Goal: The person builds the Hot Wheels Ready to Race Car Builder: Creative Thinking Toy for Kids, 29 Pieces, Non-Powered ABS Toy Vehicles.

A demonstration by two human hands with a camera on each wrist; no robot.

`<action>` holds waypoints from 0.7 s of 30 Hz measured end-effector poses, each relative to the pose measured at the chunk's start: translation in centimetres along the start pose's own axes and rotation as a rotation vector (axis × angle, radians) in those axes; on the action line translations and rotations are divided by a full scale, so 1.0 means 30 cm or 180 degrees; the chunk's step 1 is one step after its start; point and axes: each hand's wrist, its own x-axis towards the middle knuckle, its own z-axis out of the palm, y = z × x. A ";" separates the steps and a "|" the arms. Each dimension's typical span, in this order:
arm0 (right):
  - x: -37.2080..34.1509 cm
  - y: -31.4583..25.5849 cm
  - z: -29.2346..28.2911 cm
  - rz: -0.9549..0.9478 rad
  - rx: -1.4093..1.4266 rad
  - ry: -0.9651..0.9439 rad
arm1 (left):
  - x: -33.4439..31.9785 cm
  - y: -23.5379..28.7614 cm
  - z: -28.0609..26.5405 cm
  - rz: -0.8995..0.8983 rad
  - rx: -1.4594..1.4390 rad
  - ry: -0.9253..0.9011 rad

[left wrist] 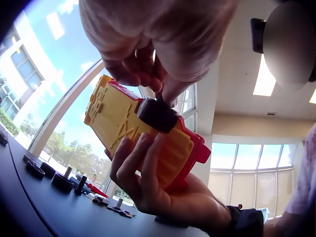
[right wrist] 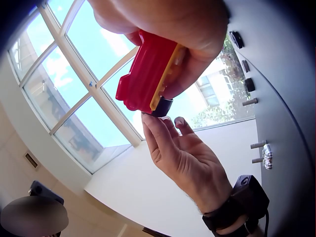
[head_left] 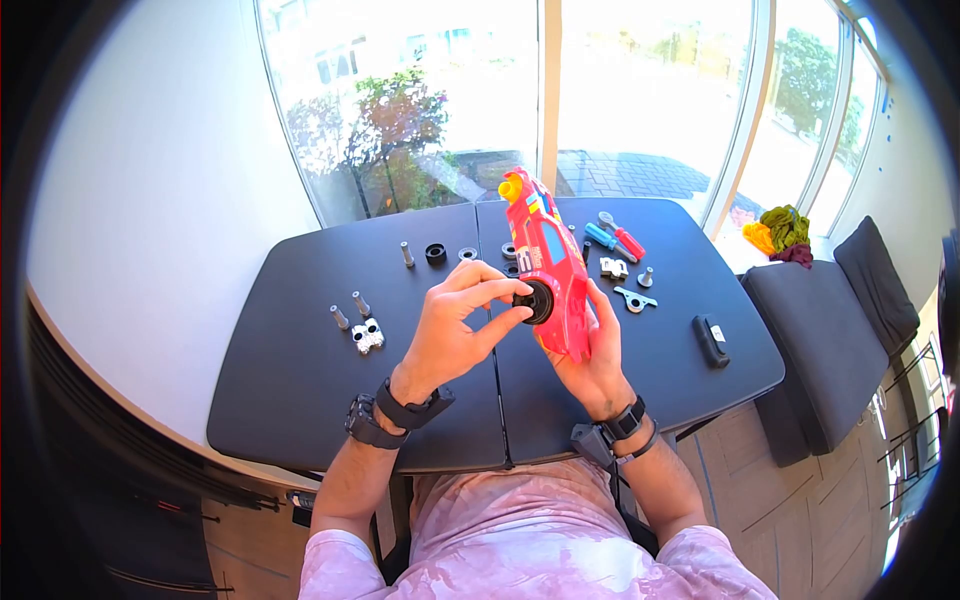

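Observation:
A red toy car with a yellow underside is held up above the table, tilted on its side. My right hand grips its lower end from beneath, several fingers lying across the yellow underside in the left wrist view. On the near side sits a black wheel, flush against the car body. My left hand pinches this wheel between thumb and forefinger. The right wrist view shows the same left hand reaching up, its fingertips at the wheel.
On the dark table lie a black tyre, grey pegs, a chrome engine piece, a blue screwdriver, a red screwdriver, a grey bracket and a black case. A cushioned seat stands right.

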 end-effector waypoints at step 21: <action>0.000 -0.003 -0.008 0.0064 0.0360 -0.0128 | 0.096 0.081 -0.243 -0.0167 0.1341 0.0019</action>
